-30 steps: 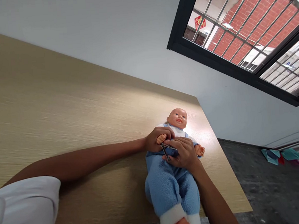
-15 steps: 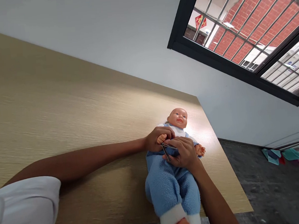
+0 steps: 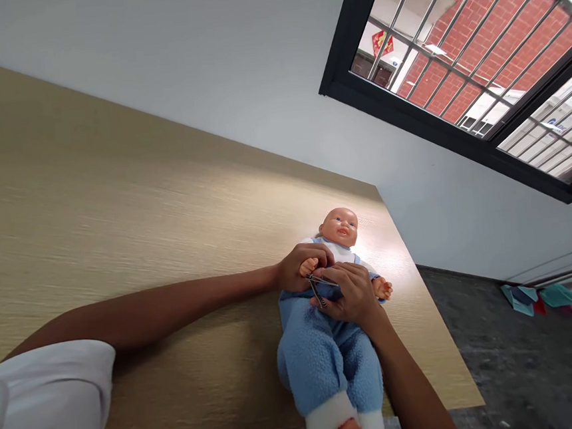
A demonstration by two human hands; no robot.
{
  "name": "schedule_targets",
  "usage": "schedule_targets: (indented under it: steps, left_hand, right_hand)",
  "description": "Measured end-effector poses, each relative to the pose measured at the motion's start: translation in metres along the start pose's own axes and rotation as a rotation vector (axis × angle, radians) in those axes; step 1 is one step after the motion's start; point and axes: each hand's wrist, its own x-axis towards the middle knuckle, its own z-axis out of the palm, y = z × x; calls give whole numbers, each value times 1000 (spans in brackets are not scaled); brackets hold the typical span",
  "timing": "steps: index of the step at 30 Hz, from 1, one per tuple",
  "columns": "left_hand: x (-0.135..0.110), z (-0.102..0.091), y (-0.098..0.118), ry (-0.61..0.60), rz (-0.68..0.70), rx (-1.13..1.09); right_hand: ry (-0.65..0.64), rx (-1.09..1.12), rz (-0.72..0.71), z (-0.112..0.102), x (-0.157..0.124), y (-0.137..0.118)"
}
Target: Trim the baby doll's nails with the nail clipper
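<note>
A baby doll (image 3: 331,357) in a fluffy blue suit lies on its back on the wooden table (image 3: 115,209), head toward the wall and feet over the near edge. My left hand (image 3: 295,267) is closed around the doll's small right hand. My right hand (image 3: 353,295) rests on the doll's chest and pinches a metal nail clipper (image 3: 318,286), its jaws pointing at the doll's fingers. The doll's other hand (image 3: 382,289) sticks out beside my right hand.
The table's right edge drops to a dark floor (image 3: 528,353). A white wall runs behind the table, with a barred window (image 3: 477,57) high on the right. Coloured papers (image 3: 548,295) lie on the floor by the far wall.
</note>
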Motion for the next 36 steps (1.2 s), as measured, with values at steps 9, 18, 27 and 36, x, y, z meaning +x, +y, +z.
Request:
schedule_targets:
  steps: [9, 18, 27, 36]
  left_hand:
    - [-1, 2, -2, 20, -4, 0]
    - [0, -1, 0, -4, -10, -4]
    - [0, 0, 0, 7, 7, -7]
    - [-1, 2, -2, 23, -5, -4]
  right_hand:
    - [-3, -10, 0, -1, 0, 0]
    - [6, -8, -9, -1, 2, -1]
    - [0, -3, -2, -1, 0, 0]
    - [1, 11, -3, -1, 1, -1]
